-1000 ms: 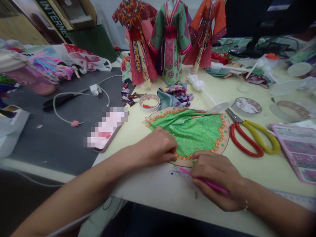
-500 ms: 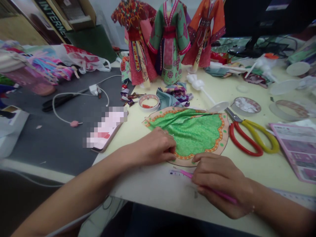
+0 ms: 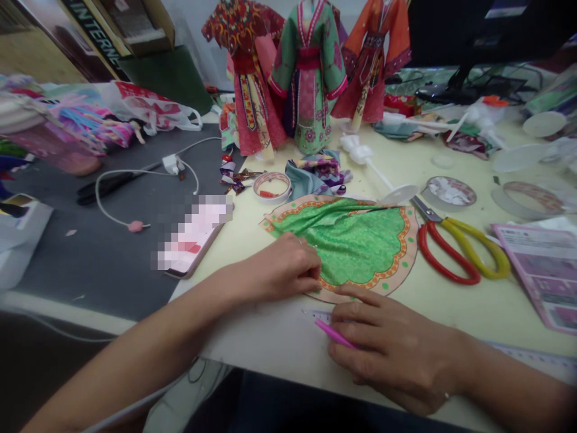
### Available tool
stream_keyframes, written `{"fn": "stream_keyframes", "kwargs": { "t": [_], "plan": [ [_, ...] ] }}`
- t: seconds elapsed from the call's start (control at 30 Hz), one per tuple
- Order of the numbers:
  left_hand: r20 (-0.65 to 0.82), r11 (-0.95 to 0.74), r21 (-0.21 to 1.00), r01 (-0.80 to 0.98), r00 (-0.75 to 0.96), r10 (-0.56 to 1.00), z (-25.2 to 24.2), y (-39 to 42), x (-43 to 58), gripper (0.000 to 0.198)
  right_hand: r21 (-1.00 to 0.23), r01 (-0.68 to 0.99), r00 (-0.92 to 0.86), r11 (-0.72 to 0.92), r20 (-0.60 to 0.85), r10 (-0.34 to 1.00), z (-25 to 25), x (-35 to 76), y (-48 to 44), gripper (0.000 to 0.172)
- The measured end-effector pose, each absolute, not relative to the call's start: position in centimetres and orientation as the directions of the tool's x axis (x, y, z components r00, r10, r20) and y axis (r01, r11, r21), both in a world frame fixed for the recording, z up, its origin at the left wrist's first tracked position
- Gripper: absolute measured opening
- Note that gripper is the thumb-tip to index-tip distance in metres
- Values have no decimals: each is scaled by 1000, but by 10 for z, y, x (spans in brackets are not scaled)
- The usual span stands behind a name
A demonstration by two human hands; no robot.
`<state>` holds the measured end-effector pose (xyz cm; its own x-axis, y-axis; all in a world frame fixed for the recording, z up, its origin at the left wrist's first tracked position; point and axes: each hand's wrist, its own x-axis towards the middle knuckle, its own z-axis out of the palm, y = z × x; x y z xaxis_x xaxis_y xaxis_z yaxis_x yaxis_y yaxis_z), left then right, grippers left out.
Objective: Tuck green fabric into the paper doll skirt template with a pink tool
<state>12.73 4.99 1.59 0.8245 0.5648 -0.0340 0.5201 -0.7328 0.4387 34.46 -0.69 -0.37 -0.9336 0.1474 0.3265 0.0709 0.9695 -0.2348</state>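
Observation:
A fan-shaped green fabric piece [image 3: 363,249] with a peach and orange printed border lies on the table, creased along its far side. My left hand [image 3: 288,267] is closed at its near left edge, fingers curled down on the border. At the near edge, my right hand [image 3: 392,346] rests with its index fingertip on the border. Its other fingers are bent around a slim pink pen-like tool [image 3: 334,334], whose thin tip points left. Under the tool and right hand lies a clear ruler [image 3: 532,358], mostly covered.
Scissors [image 3: 451,240] with red and yellow handles lie right of the fabric. A phone [image 3: 198,240] is at left. Tape rolls [image 3: 271,187] and cloth scraps [image 3: 315,171] sit behind. Several dressed dolls [image 3: 311,78] stand at the back, beside a monitor [image 3: 487,36].
My right hand has slid left and nearer along the fabric's edge, its fingers now more stretched out, with the pink tool still in it. My left hand has stayed put.

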Motion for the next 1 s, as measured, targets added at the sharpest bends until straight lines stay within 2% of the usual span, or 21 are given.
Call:
{"fn": "stream_keyframes", "kwargs": {
  "t": [0.47,0.63,0.73,0.83,1.0],
  "plan": [
    [-3,-743,433,510,825,565,14,49,127,14,-267,81,-918,960,355,176,-3,346,-10,23],
    [17,-766,426,482,842,539,16,50,126,14,-225,114,-890,968,410,200,0,347,-8,22],
    [91,-783,426,454,839,536,20,49,127,15,-234,176,-801,956,531,277,0,350,-6,22],
    [205,-805,426,413,823,530,20,48,129,15,-325,279,-646,904,632,427,-3,354,-2,29],
    [396,-858,392,330,782,482,15,46,135,12,-443,449,-441,776,646,624,-9,352,7,31]
  ]
}}
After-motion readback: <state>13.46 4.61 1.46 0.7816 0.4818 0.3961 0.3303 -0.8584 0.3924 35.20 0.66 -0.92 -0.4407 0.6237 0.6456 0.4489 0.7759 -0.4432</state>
